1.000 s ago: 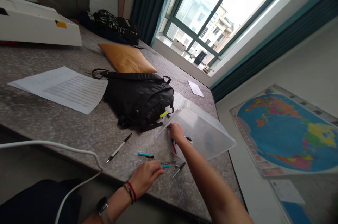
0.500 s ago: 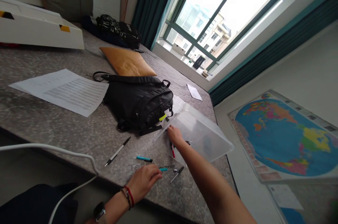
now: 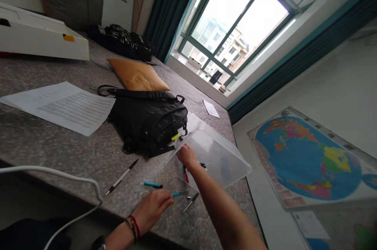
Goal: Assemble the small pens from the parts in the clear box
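Observation:
My left hand rests low over the bed's front edge, fingers curled on a slim teal pen that sticks out past the fingertips. Just left of it lies a teal stick-like piece with a dark end. My right hand reaches to the open side of a clear plastic box; its fingers are closed, and what they hold is hidden. Under that forearm are a red pen and dark pens. A grey pen with a black end lies between my hands.
A black backpack with a yellow-green tag lies beside the box. Around it are a printed sheet, a padded envelope, a white-and-black pen and a white box. A white cable crosses the front left.
The view has shifted, so the scene sits slightly further left and lower. Both hands stay at nearly the same places beside the pens and at the clear box.

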Available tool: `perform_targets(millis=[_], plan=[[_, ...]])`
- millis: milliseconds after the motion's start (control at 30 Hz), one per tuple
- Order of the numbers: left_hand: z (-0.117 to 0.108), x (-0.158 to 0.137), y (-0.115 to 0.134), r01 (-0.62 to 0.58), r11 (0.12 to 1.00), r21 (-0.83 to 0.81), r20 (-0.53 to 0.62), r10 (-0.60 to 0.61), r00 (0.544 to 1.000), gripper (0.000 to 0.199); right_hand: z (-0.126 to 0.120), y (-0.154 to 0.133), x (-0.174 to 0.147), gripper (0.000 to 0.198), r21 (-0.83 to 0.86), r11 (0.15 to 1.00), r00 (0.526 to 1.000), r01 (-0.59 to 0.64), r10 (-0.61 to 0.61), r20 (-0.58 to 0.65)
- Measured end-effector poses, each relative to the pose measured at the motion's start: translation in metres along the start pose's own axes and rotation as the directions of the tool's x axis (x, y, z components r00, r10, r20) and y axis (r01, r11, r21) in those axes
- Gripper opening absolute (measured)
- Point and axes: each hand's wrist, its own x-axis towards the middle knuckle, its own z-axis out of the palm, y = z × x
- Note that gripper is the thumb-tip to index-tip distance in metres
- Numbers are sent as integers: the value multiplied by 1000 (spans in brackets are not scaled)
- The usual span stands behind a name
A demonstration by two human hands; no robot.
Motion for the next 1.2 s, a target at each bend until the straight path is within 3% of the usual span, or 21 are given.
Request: perform_targets(millis=[67, 133, 167, 233, 300, 333, 400, 567, 933, 1200], plan=[[-2, 1, 1, 11, 1000, 1, -30, -11, 999, 34, 4, 4, -18, 15, 205, 969, 969, -138, 175, -176], [-3, 2, 1, 15, 1000, 0, -58, -14, 998, 35, 13, 8, -48, 13, 497, 850, 911, -175, 331, -247], [-3, 2, 0, 14, 1000, -6, -67, -15, 998, 35, 18, 9, -65, 15, 640, 752, 901, -155, 373, -221], [-2, 3, -1, 3, 999, -37, -81, -6, 997, 34, 29, 7, -103, 16, 873, 472, 913, -121, 399, -90], [0, 3, -2, -16, 997, -81, -100, 8, 995, 31, 37, 1, -139, 17, 971, 204, 898, -124, 440, 22], [1, 3, -3, -23, 995, -99, -111, 12, 994, 30, 40, -4, -155, 17, 988, 118, 895, -100, 444, 38], [3, 1, -4, -26, 993, -117, -128, 11, 992, 30, 41, -14, -178, 17, 996, 27, 899, -83, 434, 64], [4, -6, -6, -41, 997, -61, -171, 30, 985, 31, 39, -39, -201, 11, 994, -37, 910, -101, 401, 107], [1, -11, -8, -29, 992, 125, -208, 55, 977, 27, 44, -71, -207, 18, 991, -53, 905, -120, 406, 131], [-4, -15, 0, -2, 954, 299, -184, 60, 981, 26, 46, -72, -206, 20, 983, 161, 920, -94, 391, 24]])
